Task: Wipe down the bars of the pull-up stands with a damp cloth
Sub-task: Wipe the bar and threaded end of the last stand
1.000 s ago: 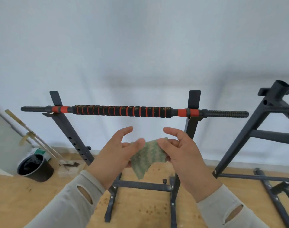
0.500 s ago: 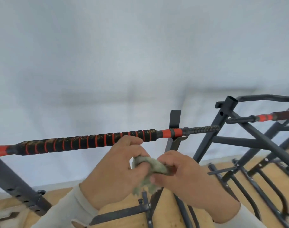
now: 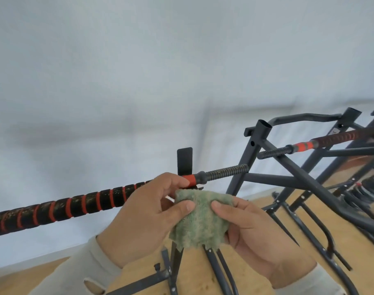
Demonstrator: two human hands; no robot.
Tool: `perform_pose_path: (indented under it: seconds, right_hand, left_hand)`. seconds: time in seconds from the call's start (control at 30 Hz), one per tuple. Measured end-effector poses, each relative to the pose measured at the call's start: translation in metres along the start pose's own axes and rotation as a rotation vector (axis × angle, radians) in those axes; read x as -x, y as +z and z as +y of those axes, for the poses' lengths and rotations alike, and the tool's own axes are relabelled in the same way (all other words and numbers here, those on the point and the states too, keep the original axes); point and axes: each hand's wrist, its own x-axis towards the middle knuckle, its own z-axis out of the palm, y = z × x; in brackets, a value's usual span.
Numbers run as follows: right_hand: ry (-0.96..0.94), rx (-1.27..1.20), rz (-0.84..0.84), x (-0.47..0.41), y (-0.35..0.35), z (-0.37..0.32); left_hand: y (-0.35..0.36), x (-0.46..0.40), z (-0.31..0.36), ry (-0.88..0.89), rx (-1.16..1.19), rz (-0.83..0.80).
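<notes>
Item: green cloth (image 3: pixel 200 220), pinched by left hand (image 3: pixel 147 220) & right hand (image 3: pixel 252 228), near bar (image 3: pixel 75 206). Risk: small cloth may slip off when wrapped, missing grime.

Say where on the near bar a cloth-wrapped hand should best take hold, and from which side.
Probably the black-and-red wrapped grip section of the near bar, from above: it runs bare and unobstructed left of the left hand, while both hands hold the green cloth just below it.

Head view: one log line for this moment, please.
phase: pre-wipe | green terry cloth: held by both hands | black-and-red wrapped bar: not yet touched
</notes>
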Motion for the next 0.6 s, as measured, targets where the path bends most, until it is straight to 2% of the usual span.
perform_pose_path:
  seconds: [0.07,0.13,0.2,0.3,0.37,0.47,0.6]
  right_hand:
    - [-0.147,0.115,0.106,-0.008,-0.014,-0.014]
    - [-0.334,0.450,0.246,-0.017,-0.025,-0.033]
    - [-0.511,0.784,0.338,-0.033,-0.038,-0.051]
    - [-0.793,1.316,0.282,-0.067,-0.053,-0.061]
    - [-0.862,1.645,0.175,-0.093,-0.072,-0.044]
    - [-0.745,1.747,0.072,-0.102,-0.085,-0.022]
    - [-0.787,1.749,0.080,-0.099,-0.084,-0.024]
  left_hand:
    - [0.005,-0.013,-0.004,0.111,-0.286,0.095]
    - [0.010,-0.030,-0.012,0.234,-0.563,0.183]
    - [0.017,-0.050,-0.023,0.279,-0.686,0.208]
    - [0.031,-0.075,-0.036,0.247,-0.724,0.208]
    - [0.039,-0.084,-0.043,0.215,-0.710,0.195]
    - [0.042,-0.088,-0.051,0.170,-0.638,0.193]
    - [0.040,-0.092,-0.056,0.185,-0.677,0.135]
